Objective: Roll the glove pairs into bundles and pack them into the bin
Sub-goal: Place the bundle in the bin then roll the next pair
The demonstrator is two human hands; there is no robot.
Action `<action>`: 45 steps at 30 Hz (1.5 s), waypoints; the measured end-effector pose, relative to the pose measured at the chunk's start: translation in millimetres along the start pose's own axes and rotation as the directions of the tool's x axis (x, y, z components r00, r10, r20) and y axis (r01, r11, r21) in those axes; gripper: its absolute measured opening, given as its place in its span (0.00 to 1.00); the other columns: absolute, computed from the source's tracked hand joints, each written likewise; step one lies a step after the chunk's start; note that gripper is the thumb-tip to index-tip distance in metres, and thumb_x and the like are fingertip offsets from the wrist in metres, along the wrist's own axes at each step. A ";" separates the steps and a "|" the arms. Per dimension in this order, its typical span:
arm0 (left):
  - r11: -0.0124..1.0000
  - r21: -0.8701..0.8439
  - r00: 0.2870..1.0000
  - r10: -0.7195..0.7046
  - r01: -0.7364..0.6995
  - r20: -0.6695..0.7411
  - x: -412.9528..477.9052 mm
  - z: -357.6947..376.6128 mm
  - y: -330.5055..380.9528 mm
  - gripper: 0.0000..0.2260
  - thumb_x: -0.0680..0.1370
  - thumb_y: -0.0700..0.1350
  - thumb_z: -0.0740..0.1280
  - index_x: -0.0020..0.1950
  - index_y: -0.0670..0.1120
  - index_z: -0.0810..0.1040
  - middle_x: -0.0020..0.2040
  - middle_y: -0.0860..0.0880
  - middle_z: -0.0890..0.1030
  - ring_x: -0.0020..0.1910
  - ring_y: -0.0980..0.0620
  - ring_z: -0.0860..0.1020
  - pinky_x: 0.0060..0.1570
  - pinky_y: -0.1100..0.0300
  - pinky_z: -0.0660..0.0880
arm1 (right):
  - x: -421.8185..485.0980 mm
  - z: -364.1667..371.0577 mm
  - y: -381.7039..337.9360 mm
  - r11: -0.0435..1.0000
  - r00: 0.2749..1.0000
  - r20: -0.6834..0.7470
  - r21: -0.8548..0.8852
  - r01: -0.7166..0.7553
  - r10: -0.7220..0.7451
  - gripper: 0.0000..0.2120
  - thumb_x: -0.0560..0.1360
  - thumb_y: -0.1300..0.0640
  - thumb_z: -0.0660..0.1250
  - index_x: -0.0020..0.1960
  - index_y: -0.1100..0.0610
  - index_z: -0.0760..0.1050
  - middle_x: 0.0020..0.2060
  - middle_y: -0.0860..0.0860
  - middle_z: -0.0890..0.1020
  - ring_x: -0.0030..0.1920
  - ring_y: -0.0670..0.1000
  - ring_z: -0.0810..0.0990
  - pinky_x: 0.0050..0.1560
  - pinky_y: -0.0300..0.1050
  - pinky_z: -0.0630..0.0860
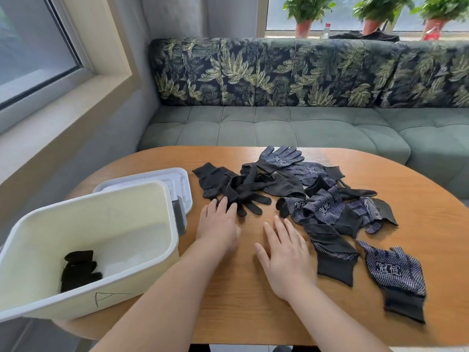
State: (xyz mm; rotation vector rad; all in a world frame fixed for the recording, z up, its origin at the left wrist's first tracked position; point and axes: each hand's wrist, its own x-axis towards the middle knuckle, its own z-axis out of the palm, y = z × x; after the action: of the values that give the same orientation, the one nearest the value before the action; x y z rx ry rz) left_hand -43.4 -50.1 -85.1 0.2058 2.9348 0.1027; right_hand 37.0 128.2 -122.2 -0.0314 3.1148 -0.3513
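Several black gloves with white grip dots lie in a loose pile [319, 196] across the middle and right of the wooden table [228, 288]. One dotted glove [396, 273] lies apart at the right front. A cream bin [162, 199] stands at the left with one rolled black bundle [78, 270] on its floor. My left hand [218, 224] lies flat, its fingertips touching the black gloves [238, 194] at the pile's left end. My right hand [284, 255] rests open on bare wood, just left of the pile, holding nothing.
The bin's white lid [177, 179] lies flat behind the bin. A green sofa [279, 128] with leaf-print cushions runs along the table's far side. Potted plants [304, 11] and bottles stand on the window ledge beyond. A window sill is at the left.
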 end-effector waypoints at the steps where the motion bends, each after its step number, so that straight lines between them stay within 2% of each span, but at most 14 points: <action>1: 1.000 -0.018 1.000 0.001 -0.001 -0.024 0.3 2.2 0.0 0.30 0.87 0.52 0.56 0.88 0.52 0.51 0.88 0.49 0.49 0.87 0.44 0.46 0.85 0.45 0.46 | -0.2 -0.3 0.0 1.000 1.000 -0.001 -0.003 0.000 0.000 0.34 0.85 0.31 0.41 0.87 0.44 0.51 0.87 0.46 0.46 0.87 0.51 0.42 0.86 0.53 0.45; 4: 0.998 -0.059 0.989 0.010 -0.019 -0.148 -3.8 2.9 0.9 0.27 0.86 0.50 0.57 0.86 0.49 0.58 0.87 0.50 0.57 0.86 0.47 0.50 0.85 0.47 0.47 | -0.6 -0.3 -0.3 1.000 1.000 -0.012 -0.016 0.001 -0.002 0.34 0.85 0.31 0.41 0.86 0.44 0.52 0.87 0.46 0.48 0.87 0.51 0.43 0.86 0.54 0.46; 7: 0.974 -0.213 0.936 -0.008 -0.072 -0.353 -8.1 3.7 1.8 0.22 0.86 0.48 0.61 0.81 0.46 0.69 0.80 0.49 0.70 0.82 0.48 0.64 0.83 0.52 0.57 | -0.5 0.7 -0.4 1.000 1.000 -0.028 -0.013 0.002 -0.003 0.33 0.85 0.32 0.42 0.86 0.44 0.54 0.87 0.46 0.50 0.87 0.51 0.44 0.86 0.54 0.48; 10: 0.885 -0.429 0.815 -0.110 -0.180 -0.568 -13.3 -2.0 5.8 0.11 0.85 0.46 0.66 0.66 0.45 0.81 0.61 0.49 0.82 0.63 0.48 0.78 0.64 0.53 0.76 | -1.0 2.9 0.7 1.000 0.999 -0.044 -0.011 0.000 -0.001 0.33 0.85 0.32 0.43 0.86 0.45 0.57 0.87 0.47 0.53 0.87 0.52 0.47 0.86 0.55 0.51; 12: 0.836 -0.496 0.744 -0.172 -0.237 -0.646 -15.6 -10.5 11.2 0.05 0.85 0.45 0.68 0.58 0.46 0.82 0.53 0.51 0.81 0.53 0.50 0.79 0.54 0.54 0.77 | -1.2 3.9 1.3 1.000 0.999 -0.045 -0.009 -0.001 0.001 0.34 0.84 0.32 0.42 0.85 0.46 0.58 0.87 0.48 0.54 0.87 0.53 0.48 0.85 0.55 0.52; 17: 0.716 -0.615 0.675 -0.277 -0.330 -0.684 -21.1 -39.1 23.1 0.06 0.82 0.40 0.70 0.58 0.47 0.82 0.54 0.54 0.81 0.53 0.55 0.79 0.56 0.55 0.78 | -0.2 2.9 0.5 1.000 1.000 -0.022 0.003 -0.012 0.012 0.32 0.85 0.33 0.43 0.86 0.44 0.55 0.87 0.46 0.50 0.87 0.52 0.45 0.86 0.55 0.49; 21: 0.619 -0.700 0.689 -0.333 -0.355 -0.644 -27.2 -59.3 29.9 0.08 0.80 0.43 0.72 0.58 0.51 0.83 0.53 0.57 0.83 0.53 0.57 0.81 0.56 0.57 0.79 | -1.1 2.4 0.2 1.000 1.000 -0.015 0.013 -0.016 0.016 0.32 0.85 0.33 0.44 0.86 0.44 0.54 0.87 0.46 0.50 0.87 0.52 0.44 0.86 0.55 0.48; 25: 0.611 -0.706 0.692 -0.333 -0.359 -0.640 -21.7 -80.0 31.7 0.06 0.82 0.43 0.71 0.58 0.51 0.84 0.52 0.58 0.83 0.51 0.59 0.81 0.55 0.57 0.80 | -1.9 0.9 0.3 1.000 1.000 -0.011 0.024 -0.017 0.017 0.33 0.85 0.33 0.43 0.86 0.44 0.53 0.87 0.46 0.49 0.87 0.51 0.43 0.86 0.55 0.47; 30: 0.693 -0.598 0.596 -0.297 -0.403 -0.746 -10.0 -110.0 26.2 0.10 0.82 0.38 0.68 0.62 0.49 0.81 0.55 0.54 0.83 0.55 0.55 0.80 0.59 0.54 0.78 | -3.3 -2.1 -0.2 0.999 1.000 -0.005 0.036 -0.017 0.018 0.33 0.85 0.33 0.42 0.87 0.44 0.52 0.87 0.46 0.48 0.87 0.51 0.42 0.86 0.54 0.44; 33: 0.766 -0.425 0.536 -0.126 -0.483 -0.835 -22.0 -110.9 26.9 0.15 0.83 0.36 0.67 0.69 0.45 0.78 0.57 0.50 0.81 0.55 0.51 0.79 0.56 0.57 0.75 | -3.1 -1.4 0.1 0.999 1.000 -0.013 0.048 -0.013 0.014 0.33 0.85 0.33 0.43 0.87 0.44 0.52 0.87 0.46 0.49 0.87 0.51 0.42 0.86 0.54 0.45; 35: 0.782 -0.328 0.587 0.059 -0.529 -0.808 -36.5 -87.2 24.3 0.16 0.82 0.34 0.67 0.69 0.45 0.78 0.57 0.50 0.79 0.55 0.49 0.78 0.55 0.54 0.76 | -2.3 0.2 0.6 0.998 1.000 -0.018 0.057 -0.015 0.016 0.33 0.85 0.33 0.44 0.86 0.44 0.54 0.87 0.46 0.50 0.87 0.51 0.43 0.85 0.54 0.46; 39: 0.860 -0.260 0.826 0.273 -0.440 -0.493 -70.3 4.5 0.2 0.16 0.80 0.38 0.69 0.67 0.47 0.80 0.59 0.52 0.77 0.59 0.50 0.77 0.59 0.49 0.79 | -2.0 3.5 1.5 1.000 0.998 -0.062 0.026 0.001 0.001 0.33 0.84 0.34 0.43 0.85 0.46 0.59 0.87 0.48 0.55 0.86 0.52 0.49 0.85 0.54 0.50; 43: 0.849 -0.233 0.838 0.353 -0.474 -0.416 -89.2 54.6 -24.7 0.13 0.77 0.42 0.68 0.61 0.46 0.82 0.56 0.51 0.74 0.56 0.47 0.76 0.53 0.49 0.79 | -3.0 3.1 2.5 1.000 0.997 -0.073 0.023 0.006 -0.004 0.31 0.85 0.36 0.46 0.85 0.46 0.61 0.86 0.48 0.57 0.86 0.52 0.51 0.85 0.54 0.52; 45: 0.855 -0.214 0.823 0.340 -0.472 -0.454 -93.4 59.1 -29.0 0.12 0.78 0.45 0.70 0.61 0.46 0.81 0.58 0.50 0.74 0.59 0.47 0.76 0.59 0.51 0.77 | -3.8 1.5 2.4 1.000 0.997 -0.075 0.014 0.006 -0.005 0.30 0.86 0.37 0.47 0.85 0.46 0.60 0.86 0.48 0.57 0.86 0.52 0.51 0.85 0.54 0.51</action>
State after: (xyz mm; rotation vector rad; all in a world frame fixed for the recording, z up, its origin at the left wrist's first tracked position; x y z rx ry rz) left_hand 55.3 -89.0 -127.5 0.8656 3.1489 0.7670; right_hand 40.7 130.3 -124.2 -0.0280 3.1865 -0.3835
